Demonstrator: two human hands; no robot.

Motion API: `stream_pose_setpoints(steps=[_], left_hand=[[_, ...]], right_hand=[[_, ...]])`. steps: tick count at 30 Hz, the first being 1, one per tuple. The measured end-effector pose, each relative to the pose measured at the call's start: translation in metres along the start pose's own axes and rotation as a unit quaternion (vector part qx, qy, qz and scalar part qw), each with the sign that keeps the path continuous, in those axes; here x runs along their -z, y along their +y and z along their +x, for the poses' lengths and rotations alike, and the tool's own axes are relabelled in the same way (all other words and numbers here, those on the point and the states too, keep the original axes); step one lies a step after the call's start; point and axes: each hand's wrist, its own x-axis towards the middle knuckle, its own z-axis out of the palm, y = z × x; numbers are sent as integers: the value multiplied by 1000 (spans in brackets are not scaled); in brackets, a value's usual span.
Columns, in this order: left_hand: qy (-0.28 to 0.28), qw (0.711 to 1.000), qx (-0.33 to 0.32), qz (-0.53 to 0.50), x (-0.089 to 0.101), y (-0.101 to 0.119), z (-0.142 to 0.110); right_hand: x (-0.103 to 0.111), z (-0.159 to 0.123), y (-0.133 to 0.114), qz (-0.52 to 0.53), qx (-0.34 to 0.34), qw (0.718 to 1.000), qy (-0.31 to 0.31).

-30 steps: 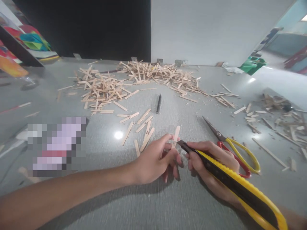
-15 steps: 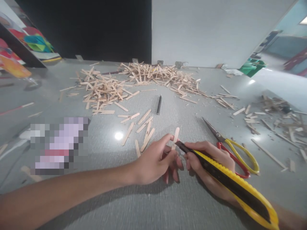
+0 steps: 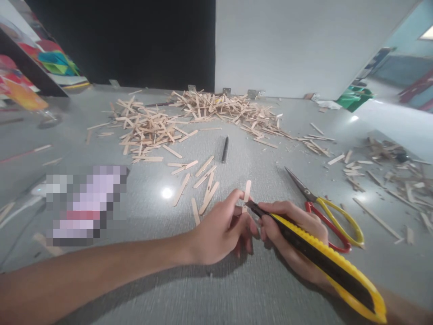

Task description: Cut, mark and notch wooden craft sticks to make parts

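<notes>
My left hand (image 3: 225,228) is closed on a short wooden craft stick (image 3: 248,190), whose rounded end points up past the fingers. In my right hand (image 3: 294,234) is a yellow and black utility knife (image 3: 324,257), gripped near its front. The knife's blade meets the stick just above my left thumb; how deep it sits in the wood I cannot tell. Several loose craft sticks (image 3: 181,189) lie just beyond my left hand. Beside my right hand rest scissors (image 3: 334,221) with one red and one yellow handle.
A large heap of wooden sticks (image 3: 149,126) spreads along the back of the grey table (image 3: 152,289). A dark pen-like rod (image 3: 225,149) lies mid-table. Offcuts (image 3: 355,169) are scattered at right. A pixelated object (image 3: 91,203) lies at left. A black and white panel (image 3: 270,45) stands behind.
The knife has shifted slightly left and up, its blade still at the stick. My left hand has stayed almost in place, and the whole view has shifted a little.
</notes>
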Motion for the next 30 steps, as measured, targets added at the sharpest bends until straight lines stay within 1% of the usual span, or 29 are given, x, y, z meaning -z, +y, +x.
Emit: stream_pose_setpoints(steps=[7,14,20,25,30], left_hand=[[-2,1000,-8,-9,1,-5,0],[-5,1000,-8,-20,1,-7,2],[0,1000,-14,-16,1,-6,2],[-5,1000,-17,-3,2,-6,0],[6,1000,-13,1,0,-7,-1]], right_hand=[[3,-5,3,-7,27,1000,14],[1,-1,0,-7,27,1000,11],[1,-2,4,-37,24,999,18],[-1,-2,3,-53,35,998,15],[-1,-2,3,-41,18,999,5]])
